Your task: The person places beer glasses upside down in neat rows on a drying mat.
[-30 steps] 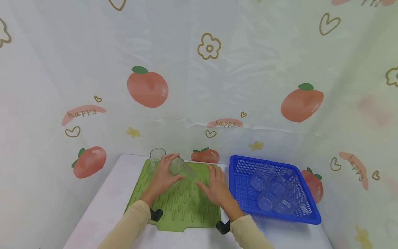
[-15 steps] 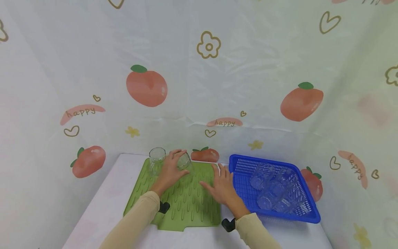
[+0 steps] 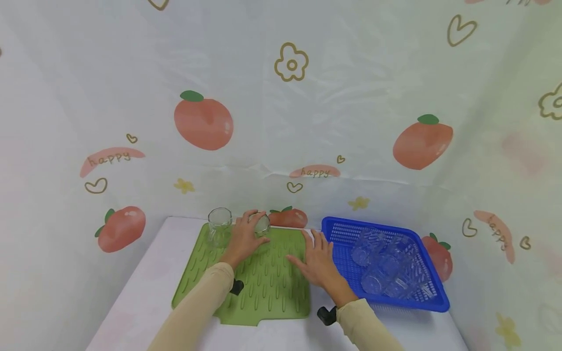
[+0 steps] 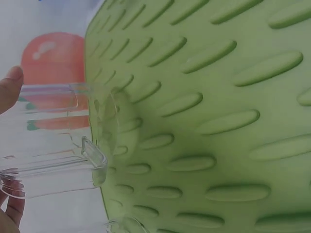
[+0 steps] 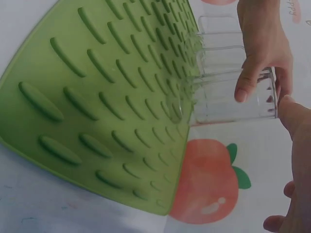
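At the back of the green ridged mat [image 3: 263,287], my left hand [image 3: 244,239] grips a clear glass mug [image 3: 262,224] near its top end, with thumb and fingers on opposite sides. In the left wrist view the mug [image 4: 48,141] shows its handle [image 4: 92,158], and its far end is at the mat's ridges; whether it rests on them I cannot tell. A second clear glass mug [image 3: 219,229] stands upright on the mat, left of that hand. My right hand [image 3: 318,261] hovers by the mat's right edge, fingers spread, holding nothing.
To the right, a blue plastic basket [image 3: 386,303] holds several clear glass mugs [image 3: 373,282]. The mat lies on a white table [image 3: 145,282]. A white printed curtain [image 3: 263,122] hangs close behind and at both sides.
My left hand has moved right and back with the mug, which has gone from tilted to upright and lower. My right hand has drifted slightly right, staying spread.
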### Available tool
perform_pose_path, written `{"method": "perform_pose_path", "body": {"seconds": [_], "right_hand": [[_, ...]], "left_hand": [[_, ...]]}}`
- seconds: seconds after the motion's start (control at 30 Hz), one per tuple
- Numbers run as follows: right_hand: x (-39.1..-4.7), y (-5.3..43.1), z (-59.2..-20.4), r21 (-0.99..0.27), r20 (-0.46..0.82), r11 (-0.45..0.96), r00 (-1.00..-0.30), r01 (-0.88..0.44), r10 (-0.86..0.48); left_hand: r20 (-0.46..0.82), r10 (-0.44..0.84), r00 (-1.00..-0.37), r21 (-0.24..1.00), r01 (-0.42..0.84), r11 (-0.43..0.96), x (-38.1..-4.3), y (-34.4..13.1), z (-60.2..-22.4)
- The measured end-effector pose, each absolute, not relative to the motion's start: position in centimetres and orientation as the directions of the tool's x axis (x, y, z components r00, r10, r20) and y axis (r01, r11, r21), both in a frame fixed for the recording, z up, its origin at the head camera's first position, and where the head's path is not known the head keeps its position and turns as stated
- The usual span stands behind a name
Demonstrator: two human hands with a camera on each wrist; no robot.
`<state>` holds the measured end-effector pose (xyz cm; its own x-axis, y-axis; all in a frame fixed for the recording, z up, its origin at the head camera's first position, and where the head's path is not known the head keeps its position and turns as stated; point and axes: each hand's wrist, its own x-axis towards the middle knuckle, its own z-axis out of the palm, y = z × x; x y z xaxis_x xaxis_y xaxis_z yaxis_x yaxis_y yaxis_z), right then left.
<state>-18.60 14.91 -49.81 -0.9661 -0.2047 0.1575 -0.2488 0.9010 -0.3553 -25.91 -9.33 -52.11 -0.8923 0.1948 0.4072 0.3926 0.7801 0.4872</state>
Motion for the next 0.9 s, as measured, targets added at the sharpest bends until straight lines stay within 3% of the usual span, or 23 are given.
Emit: {"method": "perform_pose_path", "body": {"seconds": [0.2, 0.9], "right_hand": [[-18.6, 15.2, -49.6, -0.361, 0.143, 0.897, -0.966, -0.253, -0.215], [-18.4, 16.2, -49.1, -0.346, 0.133, 0.909, -0.971, -0.235, -0.2]], "left_hand": [[0.359, 0.193, -0.913, 0.434, 0.346, 0.832, -26.7, -9.2, -52.2], [0.28, 0.143, -0.949, 0.504, 0.272, 0.82, -27.4, -8.9, -52.9]]}}
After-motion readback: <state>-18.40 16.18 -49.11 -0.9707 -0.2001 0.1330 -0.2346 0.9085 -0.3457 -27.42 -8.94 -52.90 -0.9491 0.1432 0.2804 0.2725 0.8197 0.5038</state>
